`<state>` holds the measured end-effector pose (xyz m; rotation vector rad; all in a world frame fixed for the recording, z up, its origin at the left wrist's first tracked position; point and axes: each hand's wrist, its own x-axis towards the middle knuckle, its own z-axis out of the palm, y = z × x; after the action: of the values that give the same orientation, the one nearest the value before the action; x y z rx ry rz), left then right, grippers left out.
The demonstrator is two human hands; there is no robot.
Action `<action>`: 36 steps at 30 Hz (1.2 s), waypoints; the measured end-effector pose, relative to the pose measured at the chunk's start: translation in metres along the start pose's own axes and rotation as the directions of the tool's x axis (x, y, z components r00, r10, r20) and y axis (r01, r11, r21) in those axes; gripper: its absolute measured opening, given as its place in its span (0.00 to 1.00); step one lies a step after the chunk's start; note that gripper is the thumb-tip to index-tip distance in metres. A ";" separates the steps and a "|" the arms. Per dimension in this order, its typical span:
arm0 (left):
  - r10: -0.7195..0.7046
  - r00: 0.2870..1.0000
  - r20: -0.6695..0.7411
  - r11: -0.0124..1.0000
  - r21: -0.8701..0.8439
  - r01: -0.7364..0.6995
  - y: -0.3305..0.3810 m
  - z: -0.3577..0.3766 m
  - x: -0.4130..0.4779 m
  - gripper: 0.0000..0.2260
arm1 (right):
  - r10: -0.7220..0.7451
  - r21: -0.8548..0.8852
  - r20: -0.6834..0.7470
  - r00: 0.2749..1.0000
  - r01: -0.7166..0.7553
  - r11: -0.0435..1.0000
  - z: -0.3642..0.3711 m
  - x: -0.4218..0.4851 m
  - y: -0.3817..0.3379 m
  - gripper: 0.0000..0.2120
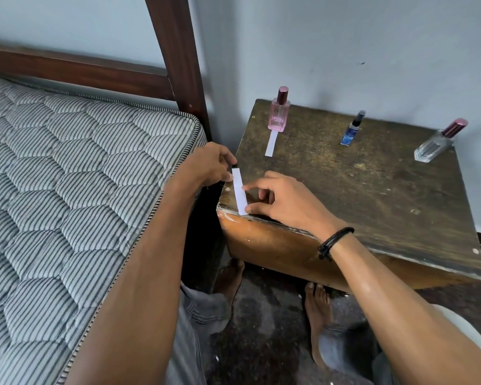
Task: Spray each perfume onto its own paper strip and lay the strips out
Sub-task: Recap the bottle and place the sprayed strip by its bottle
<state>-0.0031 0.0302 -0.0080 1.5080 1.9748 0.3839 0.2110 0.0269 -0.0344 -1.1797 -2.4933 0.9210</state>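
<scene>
Paper strip lies at the near left corner of the wooden bedside table, with its near end right at the edge. Left hand pinches the far end with thumb and curled fingers. Right hand just presses on it with index tip and thumb tip, other fingers loosely curled. Further back stand a pink perfume bottle with a second strip touching its base, a small blue spray bottle and a clear perfume bottle.
</scene>
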 end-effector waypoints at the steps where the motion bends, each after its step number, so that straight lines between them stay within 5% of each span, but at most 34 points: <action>1: 0.000 1.000 0.006 1.000 0.005 0.000 0.001 0.000 0.000 0.16 | -0.005 -0.018 0.004 1.000 0.005 1.000 0.001 0.000 0.000 0.23; 18: 0.001 0.999 0.037 0.999 0.042 -0.002 0.006 0.002 -0.001 0.14 | 0.006 -0.082 -0.145 0.989 -0.018 0.996 0.016 0.006 -0.005 0.10; 25: 0.003 0.996 0.085 0.999 -0.034 0.000 -0.002 -0.007 -0.001 0.17 | 0.126 0.289 -0.206 0.970 -0.062 0.955 0.013 0.013 -0.007 0.07; 31: 0.025 0.992 0.123 0.998 -0.058 -0.018 0.001 -0.009 -0.005 0.22 | 0.290 0.632 -0.179 0.940 -0.116 0.766 0.002 0.012 -0.008 0.06; 36: 0.054 0.990 0.132 0.992 -0.120 -0.038 0.007 -0.008 -0.007 0.22 | 0.362 0.740 -0.139 0.922 -0.146 0.657 -0.002 0.012 -0.008 0.05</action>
<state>-0.0018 0.0265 0.0045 1.4677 1.7846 0.3998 0.1989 0.0330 -0.0287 -1.2548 -1.4879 1.5010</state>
